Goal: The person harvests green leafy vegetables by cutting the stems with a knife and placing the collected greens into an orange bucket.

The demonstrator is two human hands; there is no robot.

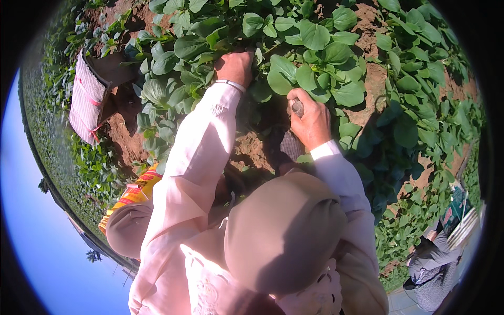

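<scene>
My left hand, a pale band at its wrist, reaches in among the stems and broad leaves of a green plant. Leaves and shadow cover its fingertips, so what it grips, if anything, is hidden. Lower and to the right, my right hand is closed around a handle with a rounded grey-brown end. The rest of that tool cannot be made out. Just above this hand spreads another leafy green plant. Both forearms, in pale pink sleeves, come up from below.
Rows of leafy plants grow in reddish-brown soil. At left lies a box-like thing with a pale patterned cover and pink ties. A yellow, red-printed item is beside my left arm. Another person in grey is at lower right.
</scene>
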